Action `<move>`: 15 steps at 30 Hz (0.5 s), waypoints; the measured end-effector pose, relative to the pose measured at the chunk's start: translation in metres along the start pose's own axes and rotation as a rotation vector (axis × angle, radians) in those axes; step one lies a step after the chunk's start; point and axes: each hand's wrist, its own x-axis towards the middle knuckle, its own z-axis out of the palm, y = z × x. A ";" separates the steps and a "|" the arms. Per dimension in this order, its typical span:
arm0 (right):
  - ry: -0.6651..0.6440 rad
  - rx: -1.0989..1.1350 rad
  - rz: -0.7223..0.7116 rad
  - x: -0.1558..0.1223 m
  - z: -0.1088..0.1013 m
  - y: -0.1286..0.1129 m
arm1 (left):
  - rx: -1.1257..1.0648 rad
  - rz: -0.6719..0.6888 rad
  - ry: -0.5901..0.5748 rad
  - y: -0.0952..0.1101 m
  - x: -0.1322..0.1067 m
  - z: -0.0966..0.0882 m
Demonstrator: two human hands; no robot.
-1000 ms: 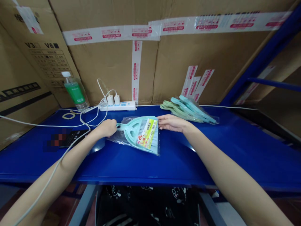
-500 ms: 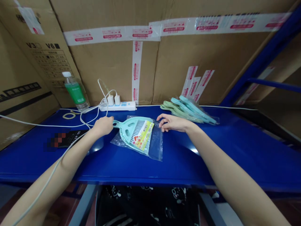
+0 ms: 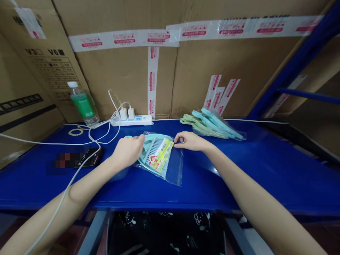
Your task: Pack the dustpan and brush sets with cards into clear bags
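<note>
Along the far left of the blue shelf (image 3: 265, 170) stands one green-labelled bottle (image 3: 81, 103) against the cardboard boxes (image 3: 127, 71), with one bead bracelet (image 3: 76, 132) lying just in front of it. Nearer the edge lies one dark phone (image 3: 89, 159), a white cable running across it. One white power strip (image 3: 132, 120) sits against the boxes with two white chargers plugged in.

At the middle, the left hand (image 3: 128, 151) is curled closed over the handle end of one mint dustpan-and-brush set (image 3: 154, 152), which lies flat on the shelf, partly inside one clear plastic bag (image 3: 174, 170). A single colourful label shows on the set. The right hand (image 3: 189, 141) pinches the bag's upper edge just beside the set's far corner, fingers closed on the plastic.

Further right, near the boxes, lies one loose pile of similar green and blue sets in bags (image 3: 212, 124); I cannot tell their number. A blue upright (image 3: 292, 67) slants up at the far right.
</note>
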 end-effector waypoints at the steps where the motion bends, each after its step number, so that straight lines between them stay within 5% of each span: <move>1: 0.002 -0.011 0.006 0.001 0.001 0.000 | -0.023 0.089 0.015 0.002 -0.001 0.001; 8: 0.032 -0.025 0.030 0.002 0.004 -0.003 | -0.289 0.674 0.103 0.008 -0.012 0.009; 15: 0.068 -0.022 0.069 0.003 0.008 -0.006 | -0.315 0.841 0.146 0.013 -0.015 0.015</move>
